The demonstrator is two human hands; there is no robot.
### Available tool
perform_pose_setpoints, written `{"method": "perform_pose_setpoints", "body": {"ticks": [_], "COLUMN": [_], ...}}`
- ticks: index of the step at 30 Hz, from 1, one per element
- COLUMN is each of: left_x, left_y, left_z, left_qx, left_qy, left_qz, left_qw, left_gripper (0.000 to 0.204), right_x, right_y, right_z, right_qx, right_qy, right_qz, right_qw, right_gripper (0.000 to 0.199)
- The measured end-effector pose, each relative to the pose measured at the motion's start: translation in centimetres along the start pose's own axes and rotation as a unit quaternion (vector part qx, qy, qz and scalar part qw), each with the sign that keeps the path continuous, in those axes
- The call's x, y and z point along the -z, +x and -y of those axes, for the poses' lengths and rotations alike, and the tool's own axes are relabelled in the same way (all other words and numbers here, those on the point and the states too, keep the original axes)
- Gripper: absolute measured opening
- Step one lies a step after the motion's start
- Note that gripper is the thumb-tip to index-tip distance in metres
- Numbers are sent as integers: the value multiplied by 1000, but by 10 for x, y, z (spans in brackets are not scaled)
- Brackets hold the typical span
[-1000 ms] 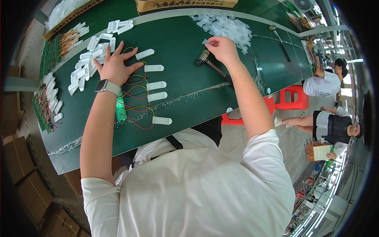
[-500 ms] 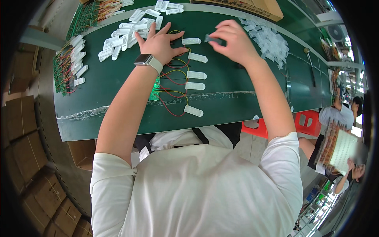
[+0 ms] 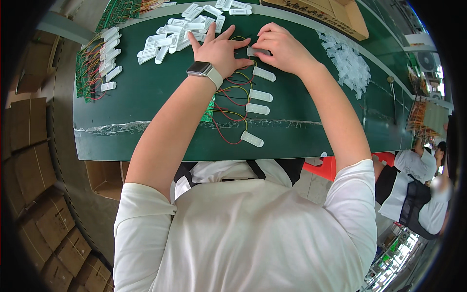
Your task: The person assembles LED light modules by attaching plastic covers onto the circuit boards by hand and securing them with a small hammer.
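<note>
My left hand (image 3: 220, 54), with a watch on its wrist, lies with fingers spread over the wires at the far end of a green circuit board (image 3: 208, 111). Its thumb and forefinger are close to the left end of the farthest white plastic case. Between the fingertips of my right hand (image 3: 282, 49) is a small translucent plastic piece (image 3: 260, 51), pressed onto or just over that case, which it mostly hides. Red and yellow wires (image 3: 235, 97) run from the board to several white cases, among them a near one (image 3: 252, 139) and a middle one (image 3: 260, 95).
A heap of loose white cases (image 3: 180, 34) lies beyond my left hand. Translucent plastic pieces (image 3: 348, 63) are piled at the right, near a cardboard box (image 3: 335, 17). Wired boards (image 3: 87, 73) sit at the left edge. A person (image 3: 413, 185) is at the right.
My right hand has brought the translucent piece leftward onto or over the farthest case. My left hand stays spread beside it. The whole view has shifted, and the people at the right have moved.
</note>
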State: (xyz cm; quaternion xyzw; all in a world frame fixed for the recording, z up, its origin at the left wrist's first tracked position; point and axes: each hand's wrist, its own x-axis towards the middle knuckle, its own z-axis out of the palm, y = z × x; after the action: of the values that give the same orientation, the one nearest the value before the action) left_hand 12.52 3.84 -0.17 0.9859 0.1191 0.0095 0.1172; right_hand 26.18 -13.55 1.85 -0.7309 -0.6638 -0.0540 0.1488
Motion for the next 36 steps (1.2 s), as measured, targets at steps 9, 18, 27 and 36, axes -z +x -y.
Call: {"method": "perform_pose_setpoints", "body": {"ticks": [9, 18, 27, 36], "left_x": [-2, -4, -4, -2], "left_y": [1, 0, 0, 3], "left_z": [0, 1, 2, 0], "left_qx": [-2, 2, -3, 5], "left_qy": [-7, -7, -6, 1], "left_qz": [-6, -11, -14, -6], "left_qw": [1000, 1000, 1000, 1000], "left_gripper": [63, 63, 64, 64], "right_x": [0, -2, -19, -21], "right_y": [-4, -9, -15, -15], "right_z": [-1, 11, 27, 17], "right_qx": [-22, -76, -176, -186], "right_qy": [-2, -53, -69, 12], "right_qz": [12, 9, -38, -50], "right_qw": [1000, 996, 981, 981], "right_gripper": [19, 19, 20, 21]}}
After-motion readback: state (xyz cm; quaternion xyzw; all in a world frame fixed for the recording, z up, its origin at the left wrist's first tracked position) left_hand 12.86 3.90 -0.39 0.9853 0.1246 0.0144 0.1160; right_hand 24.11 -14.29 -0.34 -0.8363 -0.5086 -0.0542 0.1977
